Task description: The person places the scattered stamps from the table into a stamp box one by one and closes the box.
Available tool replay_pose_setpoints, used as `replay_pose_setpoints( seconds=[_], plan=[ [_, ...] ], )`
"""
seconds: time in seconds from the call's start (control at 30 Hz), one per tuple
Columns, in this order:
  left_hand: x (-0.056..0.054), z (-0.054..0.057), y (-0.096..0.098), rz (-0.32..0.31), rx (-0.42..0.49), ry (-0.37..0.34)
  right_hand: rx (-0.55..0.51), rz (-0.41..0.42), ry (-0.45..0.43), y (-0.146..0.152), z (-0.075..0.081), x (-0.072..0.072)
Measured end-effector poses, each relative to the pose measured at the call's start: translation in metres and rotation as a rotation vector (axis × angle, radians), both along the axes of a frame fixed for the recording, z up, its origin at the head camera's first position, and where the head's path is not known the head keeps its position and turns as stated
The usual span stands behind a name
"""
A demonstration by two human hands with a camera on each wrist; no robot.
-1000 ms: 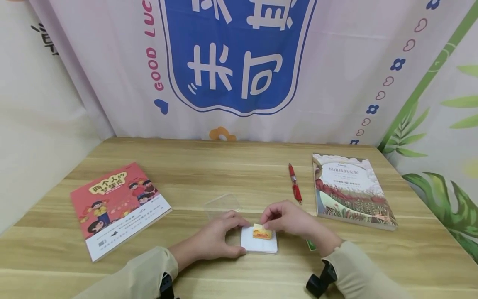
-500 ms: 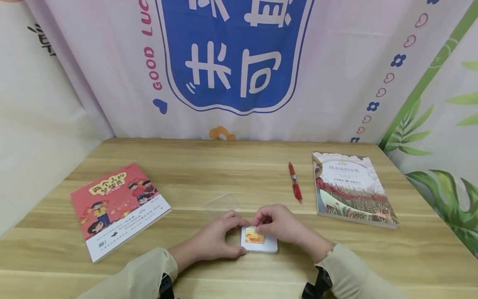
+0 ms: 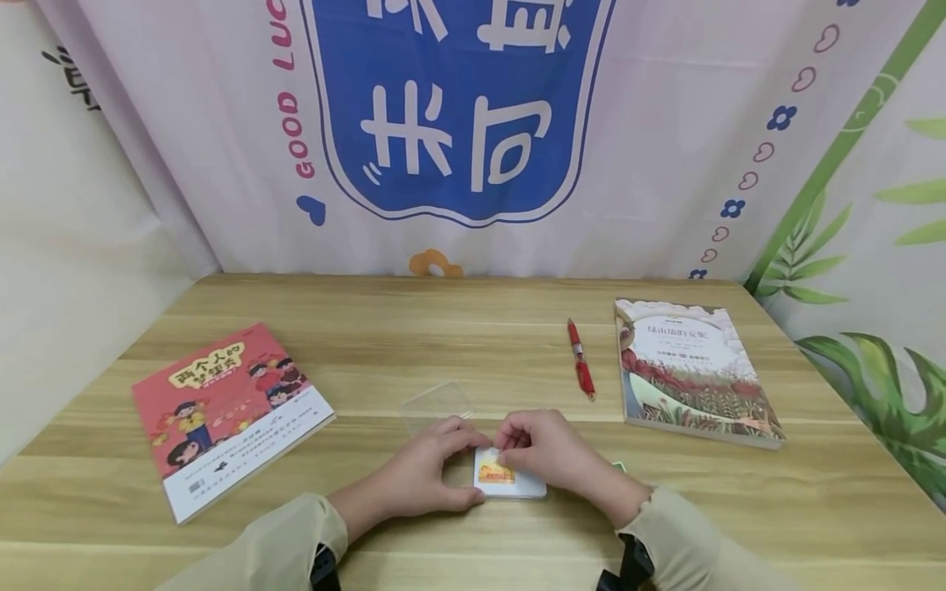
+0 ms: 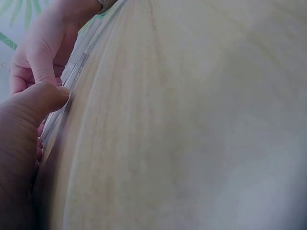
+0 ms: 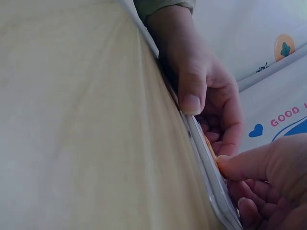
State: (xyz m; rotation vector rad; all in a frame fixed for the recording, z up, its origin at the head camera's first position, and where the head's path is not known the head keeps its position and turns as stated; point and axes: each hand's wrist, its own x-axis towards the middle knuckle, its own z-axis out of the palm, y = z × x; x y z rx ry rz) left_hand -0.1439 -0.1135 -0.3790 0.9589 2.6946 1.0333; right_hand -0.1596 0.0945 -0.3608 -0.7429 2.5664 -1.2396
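Yellow card [image 3: 493, 471]: shifted left | right hand [image 3: 548, 451]: pinching card | left hand [image 3: 423, 468]: gripping pad [image 3: 525, 487]

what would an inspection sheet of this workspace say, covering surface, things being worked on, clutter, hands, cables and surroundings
Surface: wood-grain table, light brown
Work things: white square pad lying flat, small yellow piece on it
Clutter: clear plastic piece, red pen, red book at left, pale-covered book at right, green-edged item mostly hidden
Hands: left hand holds the pad's left side; right hand pinches the yellow piece
Cables: nothing seen
Surroundings: printed curtain behind
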Motion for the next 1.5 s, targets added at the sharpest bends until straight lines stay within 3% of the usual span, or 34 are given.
replay_pose_setpoints(
  seconds=[0.17,0.3,0.47,0.77,1.33,1.5],
  plan=[
    [0.0,0.0,0.0,-0.001,0.005,0.002,0.04,-0.03,0.098,-0.001,0.0,0.003],
    [-0.001,-0.002,0.001,-0.007,0.003,-0.002,0.033,-0.057,0.124,0.0,0.0,0.006],
    [0.0,-0.003,0.002,-0.017,-0.003,-0.004,-0.032,-0.113,0.099,0.006,0.003,0.008],
    [0.001,-0.002,0.001,-0.003,0.008,-0.008,-0.139,-0.137,0.044,0.024,0.01,0.005],
    [0.001,-0.004,-0.002,0.007,-0.02,0.011,-0.019,-0.198,-0.011,0.079,0.0,0.006],
    [0.001,-0.004,-0.003,0.003,-0.027,0.019,0.035,-0.176,-0.033,0.096,0.001,0.007]
  ],
)
